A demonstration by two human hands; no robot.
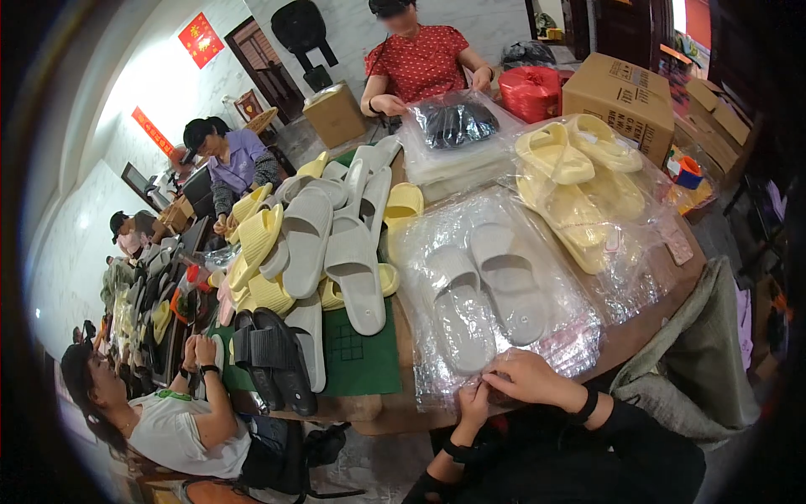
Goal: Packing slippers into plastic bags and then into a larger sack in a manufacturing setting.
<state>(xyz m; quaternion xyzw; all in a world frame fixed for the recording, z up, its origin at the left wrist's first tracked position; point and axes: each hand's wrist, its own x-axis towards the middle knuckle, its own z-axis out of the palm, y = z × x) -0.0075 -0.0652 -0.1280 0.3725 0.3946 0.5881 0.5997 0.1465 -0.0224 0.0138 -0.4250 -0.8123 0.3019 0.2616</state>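
Note:
A pair of grey slippers (510,281) lies side by side, seemingly inside a clear plastic bag (437,353) on the table in front of me. At the bag's near edge, my left hand (473,406) pinches the plastic just below the heel of the left slipper. Close against it, my right hand (527,378) also has its fingertips closed on that edge. The exact grip is partly hidden by my fingers. Pale yellow slippers (579,160) in clear plastic lie to the right of the grey pair.
Grey and yellow slippers (306,227) are heaped at left, beside a black pair (273,357) on a green mat (369,361). Across the table, a person in red (428,63) handles stacked bags near a cardboard box (620,99). A sack (693,370) stands right; other people sit left.

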